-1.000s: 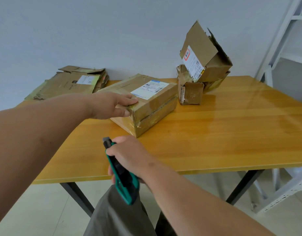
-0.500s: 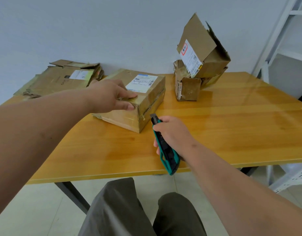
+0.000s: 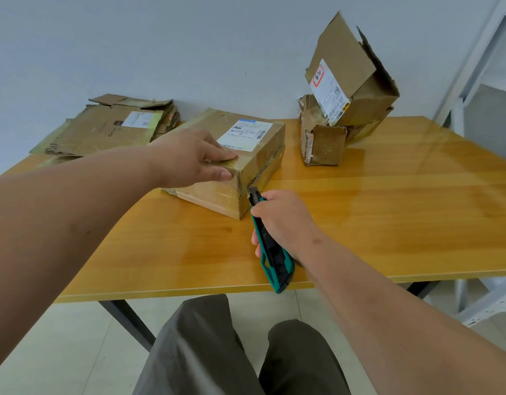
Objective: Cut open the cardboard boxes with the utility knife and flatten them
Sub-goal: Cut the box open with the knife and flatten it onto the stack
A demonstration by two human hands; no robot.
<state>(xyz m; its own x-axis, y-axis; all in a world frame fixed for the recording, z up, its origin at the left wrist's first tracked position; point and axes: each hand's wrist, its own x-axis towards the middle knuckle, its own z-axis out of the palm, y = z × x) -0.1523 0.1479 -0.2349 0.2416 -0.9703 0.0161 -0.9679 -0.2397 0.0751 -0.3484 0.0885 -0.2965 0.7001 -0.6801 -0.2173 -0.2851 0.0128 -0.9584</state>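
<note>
Head view: our left hand (image 3: 189,158) presses flat on the taped box (image 3: 234,163) at desk (image 3: 388,218) centre, while right-hand fingers (image 3: 257,240) wrap the utility knife (image 3: 270,246), tip at its 5 o'clock corner. We judge a slip toward 10 o'clock could nick our thumb.

Sealed cardboard box (image 3: 240,155): matt brown paperboard under glossy clear tape, white paper label on top. Utility knife (image 3: 270,246): teal and black plastic, smooth. Tabletop (image 3: 388,218): wood-grain, honey-coloured, glossy, reflecting light. Flattened cardboard stack (image 3: 103,129): dull, creased, tape strips shiny. Torn open boxes (image 3: 346,95): rough ragged edges. Trousers (image 3: 217,352): matt grey-brown cloth. Wall (image 3: 160,47): matt, pale.
</note>
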